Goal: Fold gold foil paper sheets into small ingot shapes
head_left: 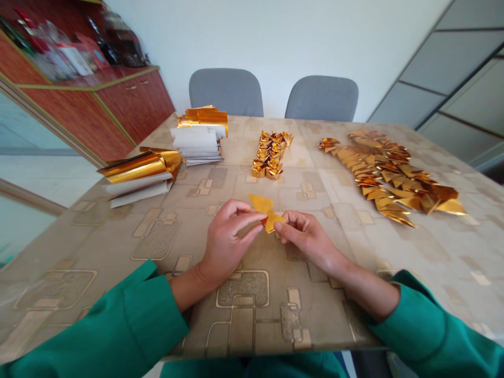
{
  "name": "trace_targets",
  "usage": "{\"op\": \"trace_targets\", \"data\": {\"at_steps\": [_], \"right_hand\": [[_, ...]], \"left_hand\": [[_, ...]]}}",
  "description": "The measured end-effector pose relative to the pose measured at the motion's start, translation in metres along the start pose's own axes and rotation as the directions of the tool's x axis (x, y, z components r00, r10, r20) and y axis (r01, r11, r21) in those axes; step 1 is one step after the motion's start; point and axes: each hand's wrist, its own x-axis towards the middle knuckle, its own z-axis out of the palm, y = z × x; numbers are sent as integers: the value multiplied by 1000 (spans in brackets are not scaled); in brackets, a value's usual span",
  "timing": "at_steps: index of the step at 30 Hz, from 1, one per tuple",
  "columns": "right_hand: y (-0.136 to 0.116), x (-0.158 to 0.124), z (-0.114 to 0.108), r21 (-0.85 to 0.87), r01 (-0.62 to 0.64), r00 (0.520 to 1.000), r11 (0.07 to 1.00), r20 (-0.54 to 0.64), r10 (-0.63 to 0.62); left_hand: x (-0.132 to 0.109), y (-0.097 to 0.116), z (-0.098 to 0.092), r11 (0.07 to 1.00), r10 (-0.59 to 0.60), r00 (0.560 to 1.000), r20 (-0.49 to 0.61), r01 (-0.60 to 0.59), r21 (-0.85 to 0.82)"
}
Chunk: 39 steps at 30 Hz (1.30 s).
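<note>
**A:** Where is the folded gold paper (268, 211) found?

**B:** It is held just above the counter (118, 252), near the middle of the near edge, between the two hands.

**A:** How is it gripped?

**B:** It is pinched from both sides. The left hand (226, 239) is closed on its left part, with thumb and forefinger pressed together and the other fingers curled under. The right hand (306, 236) is closed on its lower right part in much the same pinch. Nothing else is held.

**A:** Why is it held so?

**B:** A small foil piece is probably best steadied at two points, so that a crease can be pressed between the fingertips.

**A:** How does it look?

**B:** A yellow-gold piece is seen, with a triangular flap raised toward the far edge and a narrower part partly hidden by fingers.

**A:** What is laid about it?

**B:** Flat gold sheets (142, 170) are stacked at the left edge, and a second stack (200, 136) is set toward the far left corner. Small folded pieces (271, 152) are gathered at the far middle. Triangular pieces (388, 178) are laid in an overlapping row toward the right edge. The piles are seemingly sorted by kind.
</note>
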Motion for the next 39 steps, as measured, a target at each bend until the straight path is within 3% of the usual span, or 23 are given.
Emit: {"op": "trace_targets", "data": {"at_steps": [2, 4, 7, 9, 11, 14, 17, 21, 24, 26, 31, 35, 39], "right_hand": [[-3, -2, 0, -14, 18, 1000, 1000, -6, -18], [-7, -3, -1, -41, 41, 999, 998, -17, -42], [-9, -4, -3, -113, 98, 991, 989, -83, -108], [-5, -2, -6, -222, 168, 967, 960, -152, -205], [0, 1, -9, -392, 264, 920, 881, -173, -352], [4, 6, -14, -634, 424, 834, 646, -5, -552], [3, 8, -16, -729, 552, 745, 405, 213, -632], [-4, 4, -16, -741, 641, 643, 200, 376, -667], [-9, 1, -18, -708, 698, 561, 107, 449, -696], [-11, 0, -21, -694, 716, 538, 76, 479, -693], [-13, 1, -25, -669, 740, 544, 65, 540, -642], [-10, 5, -24, -698, 712, 564, 75, 506, -652], [-13, 5, -23, -686, 728, 529, 13, 549, -647]], "left_hand": [[2, 0, -4, 995, 70, 997, -21, -68, 73], [3, 1, -6, 997, 64, 998, 15, -64, 52], [6, 4, -5, 992, -87, 996, -6, 86, -92], [7, 5, -3, 943, -256, 965, -58, 236, -233], [8, 6, 0, 825, -437, 899, -31, 387, -412], [7, 5, 4, 510, -622, 761, 187, 574, -641], [3, 5, 6, 237, -656, 640, 399, 677, -697], [0, 6, 7, 91, -648, 576, 499, 708, -700], [0, 7, 8, 54, -637, 565, 524, 711, -701], [1, 7, 7, 51, -626, 566, 536, 716, -697], [1, 5, 7, 144, -642, 599, 479, 708, -692], [2, 6, 7, 232, -675, 620, 401, 694, -682], [4, 8, 4, 231, -648, 626, 434, 704, -671]]}}
